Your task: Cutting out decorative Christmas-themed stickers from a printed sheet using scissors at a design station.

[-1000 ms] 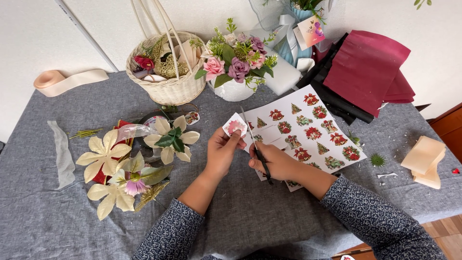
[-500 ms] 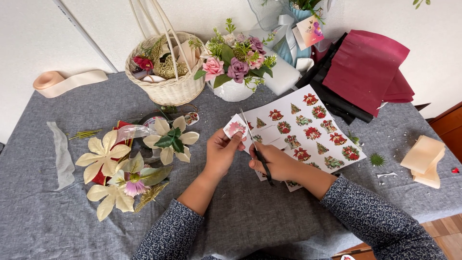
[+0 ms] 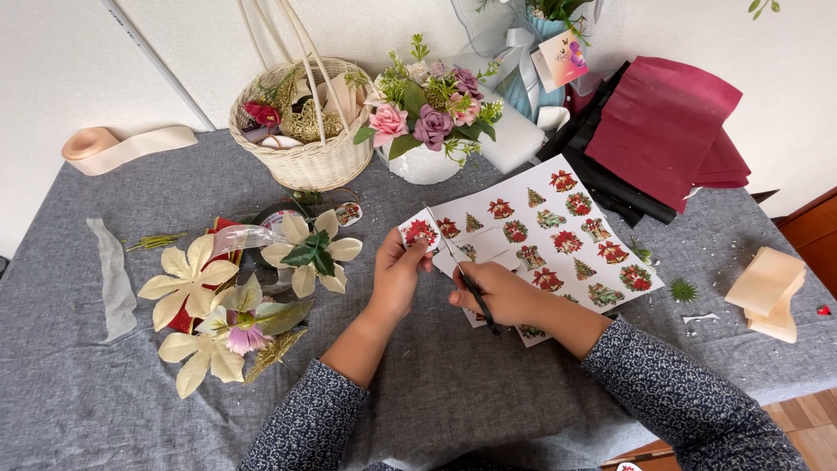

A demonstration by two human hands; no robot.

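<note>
While the cream paper flowers lie far left of the sticker sheet on the grey cloth, your left hand pinches the sheet's left corner, lifting the small wreath picture there between thumb and fingers. Just right of that corner, your right hand grips the scissors, blades angled up into the sheet's left edge. The sheet spreads rightward from both hands, its far corner pointing at the dark red fabric beyond.
</note>
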